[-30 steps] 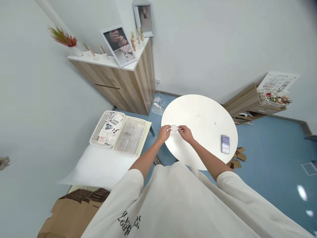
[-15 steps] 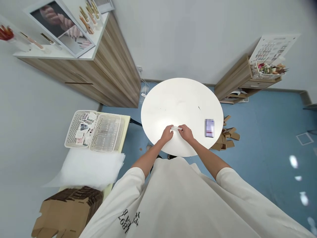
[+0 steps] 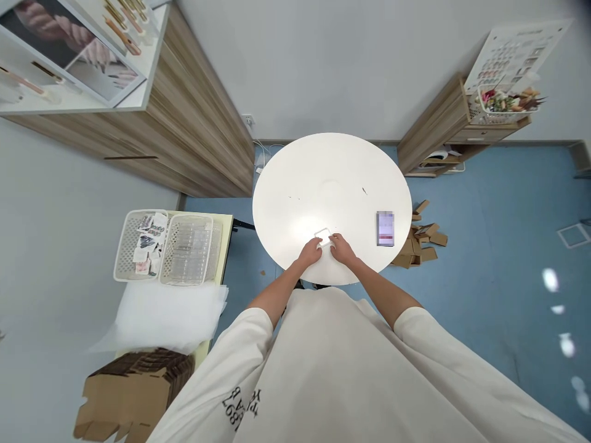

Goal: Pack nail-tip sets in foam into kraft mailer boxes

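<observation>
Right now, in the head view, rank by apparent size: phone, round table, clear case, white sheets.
Largest to smallest:
1. Round table
2. White sheets
3. Phone
4. Clear case, partly hidden by fingers

- A small workroom, apparently nail-themed (part studio, part packing room, by its look).
- Far left beyond the fingers (image 3: 337, 240): a framed manicure photo (image 3: 58, 40).
- Left of them: a basket (image 3: 121, 258) of printed cards (image 3: 150, 242).
- Left and nearer the body: flattened cardboard boxes (image 3: 125, 394), thin white sheets (image 3: 168, 315).
- Beyond them, right: a printed chart (image 3: 514, 54).

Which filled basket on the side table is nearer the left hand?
The basket of clear items, on the right; the other basket, farther from the left hand, holds loose printed pieces.
</observation>
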Action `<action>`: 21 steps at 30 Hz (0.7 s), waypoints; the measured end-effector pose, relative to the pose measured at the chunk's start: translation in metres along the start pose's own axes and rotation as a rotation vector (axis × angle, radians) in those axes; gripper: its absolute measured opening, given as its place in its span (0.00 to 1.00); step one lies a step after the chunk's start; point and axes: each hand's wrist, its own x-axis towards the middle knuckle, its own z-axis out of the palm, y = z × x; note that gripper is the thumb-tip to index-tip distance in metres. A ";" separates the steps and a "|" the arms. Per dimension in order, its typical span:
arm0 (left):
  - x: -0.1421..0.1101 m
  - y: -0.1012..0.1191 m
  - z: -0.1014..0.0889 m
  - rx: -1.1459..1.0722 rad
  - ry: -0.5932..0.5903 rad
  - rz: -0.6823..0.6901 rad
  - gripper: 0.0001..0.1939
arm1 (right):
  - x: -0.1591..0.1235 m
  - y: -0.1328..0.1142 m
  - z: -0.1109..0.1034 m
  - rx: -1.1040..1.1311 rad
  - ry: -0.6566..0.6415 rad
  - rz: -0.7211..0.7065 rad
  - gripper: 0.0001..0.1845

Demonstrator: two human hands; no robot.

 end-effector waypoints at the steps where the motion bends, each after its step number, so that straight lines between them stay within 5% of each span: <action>1: -0.003 0.000 0.000 0.023 -0.025 0.012 0.25 | -0.002 0.002 -0.001 -0.019 -0.025 0.008 0.29; 15: -0.025 0.009 0.013 0.177 -0.133 0.093 0.27 | 0.035 -0.013 -0.013 -0.237 -0.187 -0.113 0.38; 21: -0.018 0.004 0.007 0.267 -0.164 0.112 0.28 | 0.031 -0.008 -0.014 -0.256 -0.129 -0.068 0.37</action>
